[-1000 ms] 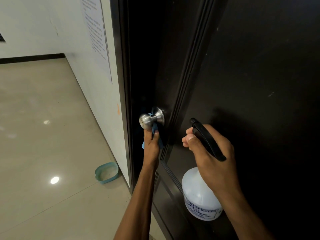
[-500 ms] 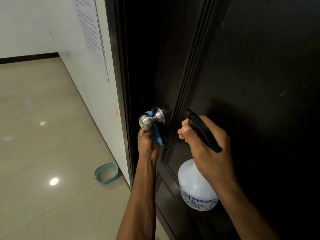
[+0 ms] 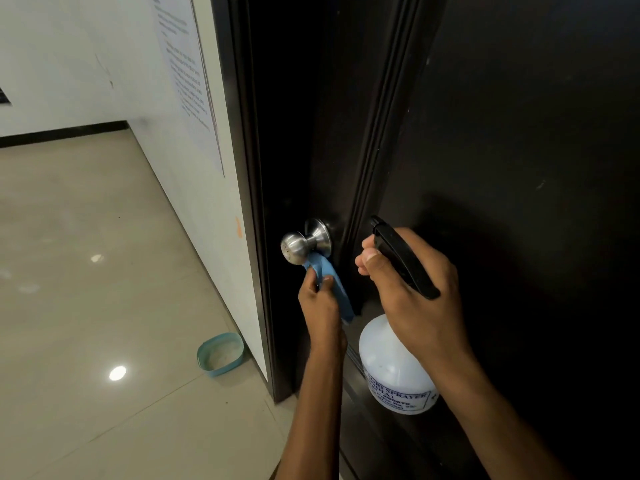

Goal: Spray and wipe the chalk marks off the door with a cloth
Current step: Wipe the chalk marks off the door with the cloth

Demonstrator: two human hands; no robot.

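Observation:
A dark brown door point(image 3: 502, 133) fills the right of the view, with a silver round knob point(image 3: 304, 242) near its left edge. My left hand point(image 3: 320, 306) grips a blue cloth point(image 3: 329, 278) just below the knob, and the cloth's top touches the knob's underside. My right hand point(image 3: 412, 292) holds a white spray bottle point(image 3: 391, 368) by its black trigger head point(image 3: 401, 258), close to the door panel. A few faint pale specks show on the door at the right.
A white wall point(image 3: 207, 202) with a printed paper sheet point(image 3: 187, 74) stands left of the door frame. A small teal bowl point(image 3: 220, 355) sits on the beige tiled floor point(image 3: 86, 289) by the wall's foot.
My left hand has dropped a little below the knob with the cloth, which was wrapped behind the knob before. My right hand and the bottle have risen slightly.

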